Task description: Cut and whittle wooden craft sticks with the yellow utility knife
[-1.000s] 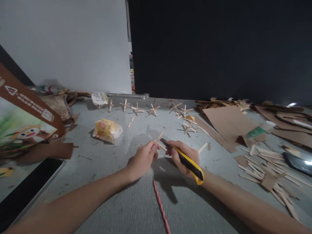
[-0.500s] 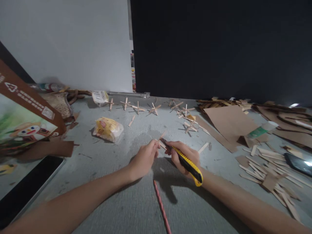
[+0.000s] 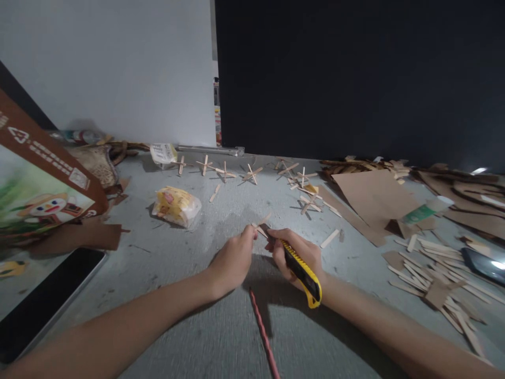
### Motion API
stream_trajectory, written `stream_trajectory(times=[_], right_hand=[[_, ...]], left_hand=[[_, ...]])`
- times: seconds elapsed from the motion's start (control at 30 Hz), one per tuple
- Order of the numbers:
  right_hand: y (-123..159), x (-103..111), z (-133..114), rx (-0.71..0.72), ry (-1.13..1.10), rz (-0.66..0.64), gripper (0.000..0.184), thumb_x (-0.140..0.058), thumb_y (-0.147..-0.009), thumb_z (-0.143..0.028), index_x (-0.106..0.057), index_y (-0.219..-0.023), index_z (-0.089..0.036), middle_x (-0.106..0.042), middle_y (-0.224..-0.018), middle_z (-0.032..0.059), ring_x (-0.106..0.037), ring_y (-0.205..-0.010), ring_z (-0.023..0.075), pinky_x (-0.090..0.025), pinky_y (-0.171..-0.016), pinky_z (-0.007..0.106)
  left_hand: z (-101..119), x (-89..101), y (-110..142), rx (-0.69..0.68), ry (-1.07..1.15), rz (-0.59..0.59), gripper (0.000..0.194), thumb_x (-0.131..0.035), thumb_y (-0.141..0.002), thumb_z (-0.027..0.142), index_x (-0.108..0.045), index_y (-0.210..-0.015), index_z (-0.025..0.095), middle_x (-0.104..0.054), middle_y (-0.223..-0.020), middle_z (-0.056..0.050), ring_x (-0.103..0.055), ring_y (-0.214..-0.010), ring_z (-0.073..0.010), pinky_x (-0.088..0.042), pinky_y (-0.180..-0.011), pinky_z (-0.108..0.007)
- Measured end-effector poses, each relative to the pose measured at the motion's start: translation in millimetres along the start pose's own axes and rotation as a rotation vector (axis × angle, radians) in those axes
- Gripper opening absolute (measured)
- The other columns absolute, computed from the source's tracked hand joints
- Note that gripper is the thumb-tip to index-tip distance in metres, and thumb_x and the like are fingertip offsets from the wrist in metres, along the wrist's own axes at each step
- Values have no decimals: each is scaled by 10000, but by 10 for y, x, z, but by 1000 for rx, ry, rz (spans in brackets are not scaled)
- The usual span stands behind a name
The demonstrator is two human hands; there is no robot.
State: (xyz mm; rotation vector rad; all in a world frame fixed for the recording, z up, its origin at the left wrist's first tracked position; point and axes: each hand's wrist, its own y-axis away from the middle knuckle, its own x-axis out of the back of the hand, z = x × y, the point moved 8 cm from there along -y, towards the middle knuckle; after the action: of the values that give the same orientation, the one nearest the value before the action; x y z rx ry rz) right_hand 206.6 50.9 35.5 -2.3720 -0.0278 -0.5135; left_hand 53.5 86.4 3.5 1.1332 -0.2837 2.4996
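Note:
In the middle of the grey surface my left hand [image 3: 233,258] is closed, pinching the near end of a thin wooden stick [image 3: 260,230]. My right hand [image 3: 296,256] is wrapped round a yellow and black utility knife [image 3: 303,273], its front end pointing away to the left, close against the stick. Fingers partly hide where blade and stick meet. Another piece of stick [image 3: 267,217] shows just beyond the hands. Several crossed-stick pieces [image 3: 252,174] stand in a row at the back. A loose stick [image 3: 330,238] lies right of my right hand.
A pink twisted rod [image 3: 263,334] lies in front. On the left are a phone [image 3: 51,300], a brown printed bag [image 3: 59,184] and a yellow wrapped packet [image 3: 176,206]. Cardboard [image 3: 376,202], a glue stick [image 3: 428,210] and many loose sticks [image 3: 418,276] fill the right.
The knife's handle has swung slightly downward and left, and my left hand has rolled a little. The view has shifted slightly. Both hands keep their hold.

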Motion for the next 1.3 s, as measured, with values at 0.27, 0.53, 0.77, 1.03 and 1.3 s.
stream_trajectory(times=[0.27,0.53,0.77,1.03,1.3], right_hand=[[-56,-5,-159,13,37,130,156,-560,-1079,-259,-708,-1129,-267,-779,-756,-19,-744,-587,123,-598,-586,210],[-75,15,-171,59,46,102,169,-581,-1056,-193,-687,-1170,-258,-795,-864,16,-791,-709,146,-623,-635,230],[6,-49,-45,37,-28,39,144,-605,-1086,-312,-699,-1184,-265,-656,-600,-55,-762,-679,172,-639,-670,264],[-92,-28,-154,-61,9,85,141,-568,-1097,-326,-683,-1081,-246,-773,-718,-5,-751,-576,139,-597,-569,228],[-140,0,-116,-89,-40,91,190,-542,-1111,-350,-691,-1082,-236,-789,-742,7,-779,-614,154,-615,-596,241]], left_hand=[[25,15,19,13,0,8,363,-369,-931,-43,-528,-1140,208,-677,-903,-49,-635,-769,-217,-439,-735,-309],[42,20,-20,6,10,-4,340,-362,-962,-17,-533,-1150,209,-658,-876,-32,-607,-728,-208,-407,-713,-300],[-9,-6,-18,-7,26,18,373,-358,-942,-33,-534,-1167,206,-702,-951,-62,-660,-822,-217,-460,-762,-306],[27,39,14,52,-22,21,332,-348,-970,6,-540,-1137,219,-727,-1004,-97,-704,-898,-256,-490,-773,-332],[29,50,-1,51,-28,21,309,-345,-980,37,-541,-1143,211,-730,-1006,-102,-707,-901,-263,-483,-758,-331]])
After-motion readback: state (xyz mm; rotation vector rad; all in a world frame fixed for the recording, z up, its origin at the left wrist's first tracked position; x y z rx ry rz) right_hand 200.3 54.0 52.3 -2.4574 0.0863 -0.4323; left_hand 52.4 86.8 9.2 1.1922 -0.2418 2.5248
